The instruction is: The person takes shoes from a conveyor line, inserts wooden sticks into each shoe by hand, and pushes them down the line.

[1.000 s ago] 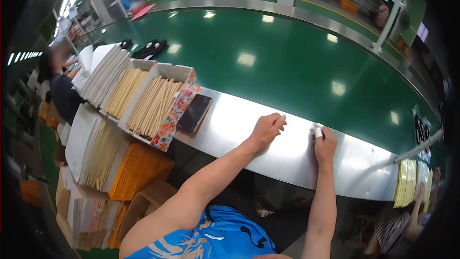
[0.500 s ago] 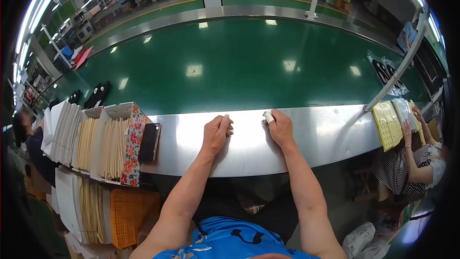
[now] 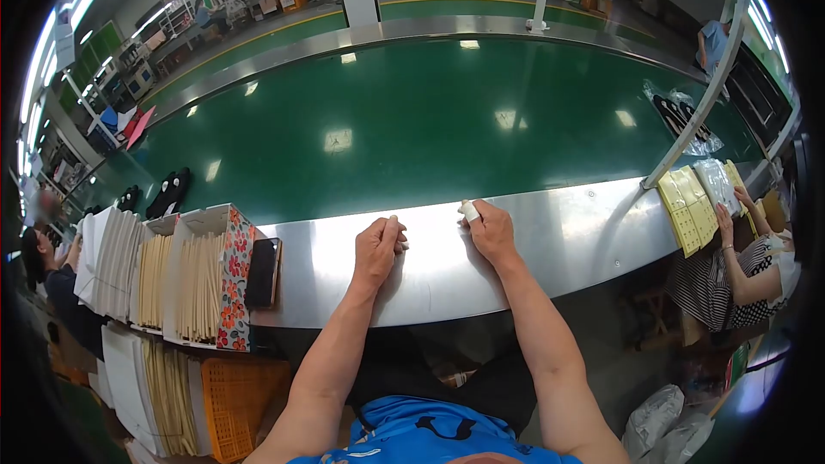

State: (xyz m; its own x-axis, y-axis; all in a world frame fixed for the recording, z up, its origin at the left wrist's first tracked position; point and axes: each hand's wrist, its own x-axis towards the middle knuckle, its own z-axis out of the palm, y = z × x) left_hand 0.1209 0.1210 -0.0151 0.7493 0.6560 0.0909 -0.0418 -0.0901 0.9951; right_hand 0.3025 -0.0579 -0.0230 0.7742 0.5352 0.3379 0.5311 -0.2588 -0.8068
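Note:
My left hand rests on the metal ledge in front of me, its fingers curled in with the thumb on top. A short distance to its right, my right hand is also curled on the ledge. A white wrap covers one of its digits. The hands are apart from each other. Whether anything small lies inside the curled fingers is hidden. A dark phone lies to the left of my left hand, beside a flowered box of thin sticks.
Beyond the ledge runs a green belt. Paper stacks and an orange basket are at the left. A metal pole, yellow sheets and a co-worker's hands are at the right. Another person sits far left.
The view has swung rightward, bringing the right-hand co-worker further into sight. Both hands stay curled on the ledge, and my right hand has come nearer to my left.

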